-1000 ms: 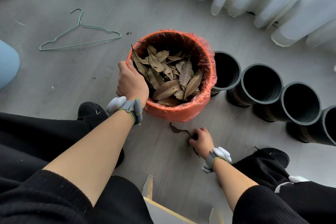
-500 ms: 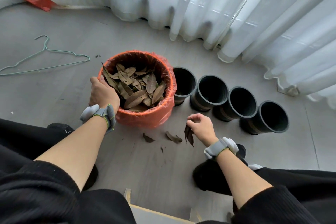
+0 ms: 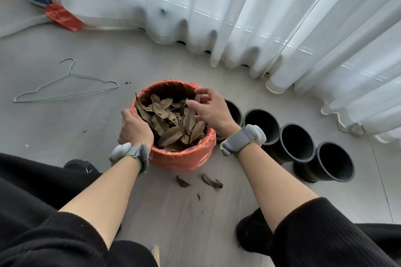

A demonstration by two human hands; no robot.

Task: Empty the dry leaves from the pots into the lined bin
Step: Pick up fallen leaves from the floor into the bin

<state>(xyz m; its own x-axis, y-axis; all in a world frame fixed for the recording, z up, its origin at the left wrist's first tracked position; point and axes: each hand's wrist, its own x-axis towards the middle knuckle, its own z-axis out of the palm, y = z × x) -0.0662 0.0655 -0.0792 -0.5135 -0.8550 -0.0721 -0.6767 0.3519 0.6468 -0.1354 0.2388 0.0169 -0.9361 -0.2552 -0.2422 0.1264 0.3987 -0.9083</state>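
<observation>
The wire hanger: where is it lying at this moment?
In the head view the wire hanger lies flat on the grey floor at the left, apart from the lined bin and beyond the left hand gripping its rim.

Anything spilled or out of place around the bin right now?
Yes. Two dry leaves and a small leaf fragment lie on the floor just in front of the lined bin, outside it. A wire hanger also lies loose on the floor to its left.
</observation>
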